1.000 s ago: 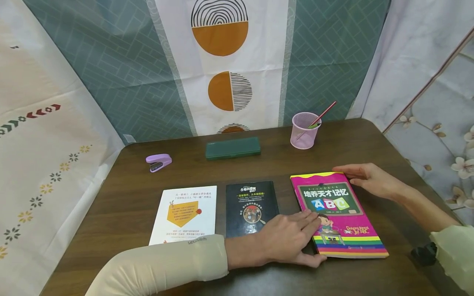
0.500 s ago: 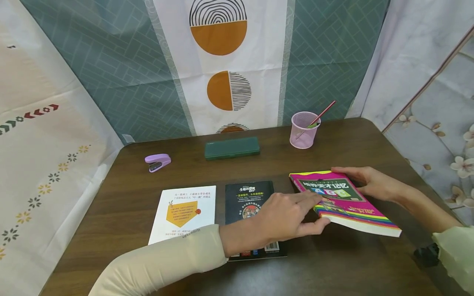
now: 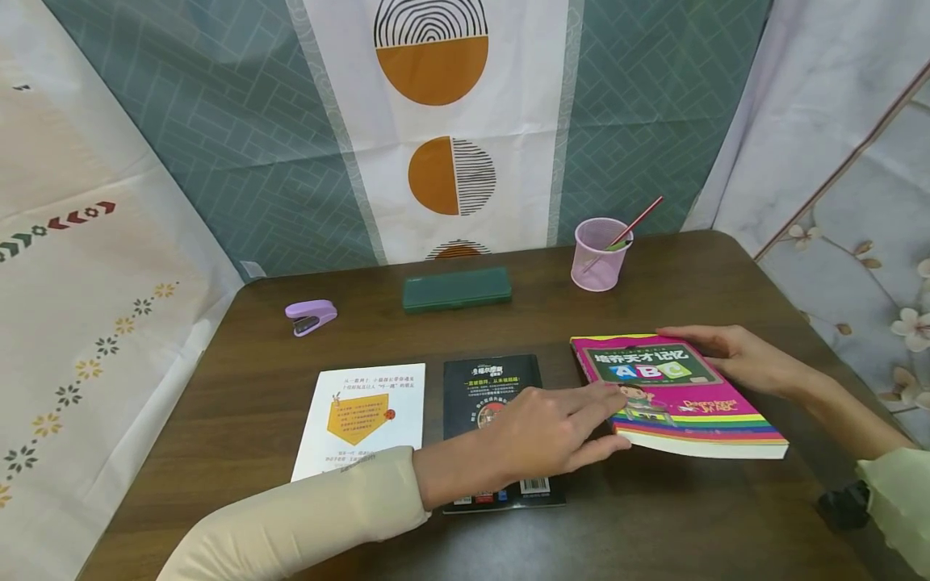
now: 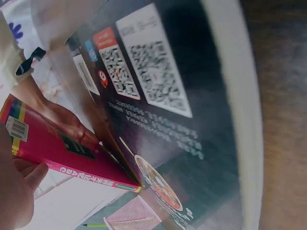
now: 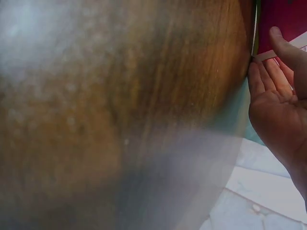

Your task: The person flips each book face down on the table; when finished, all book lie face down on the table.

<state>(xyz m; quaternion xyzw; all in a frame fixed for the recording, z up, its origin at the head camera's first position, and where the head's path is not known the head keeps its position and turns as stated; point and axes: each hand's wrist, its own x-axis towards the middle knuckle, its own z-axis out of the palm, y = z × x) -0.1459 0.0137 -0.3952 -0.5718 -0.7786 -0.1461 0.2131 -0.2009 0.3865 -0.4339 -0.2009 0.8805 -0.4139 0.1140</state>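
Two hands lift a pink book off the right of the brown tabletop.
The left hand reaches in from the near left across the black book, fingers on the cover and thumb under the near left corner. The right hand grips the far right edge, thumb on top. Between them the pink book tilts, its near end raised, long axis running near to far.

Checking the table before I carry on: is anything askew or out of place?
Only the pink book: its near edge is tilted up off the table, gripped by the left hand and right hand, while the black book and white book lie flat.
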